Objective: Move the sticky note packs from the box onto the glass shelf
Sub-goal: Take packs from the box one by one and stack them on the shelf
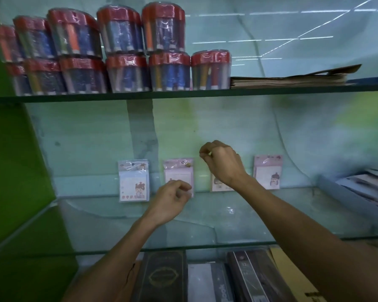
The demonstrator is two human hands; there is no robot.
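Observation:
Several sticky note packs lean upright against the back wall on the glass shelf (205, 216). A blue pack (134, 180) stands at the left and a pink pack (179, 172) beside it. A third pack (219, 187) is mostly hidden behind my right wrist, and a pink pack (268, 172) stands at the right. My left hand (170, 200) pinches the lower right corner of the second pack. My right hand (222, 163) hovers in front of the third pack, fingers curled and pinched together with nothing visible in them. The box is out of view.
An upper glass shelf (183, 93) carries several red-lidded tubs of pens (122, 51) and a flat brown cardboard stack (292, 79). A green panel (9, 160) walls the left side. Stacked stationery (367, 188) lies at the right end. Dark boxed items (164, 277) sit under the shelf.

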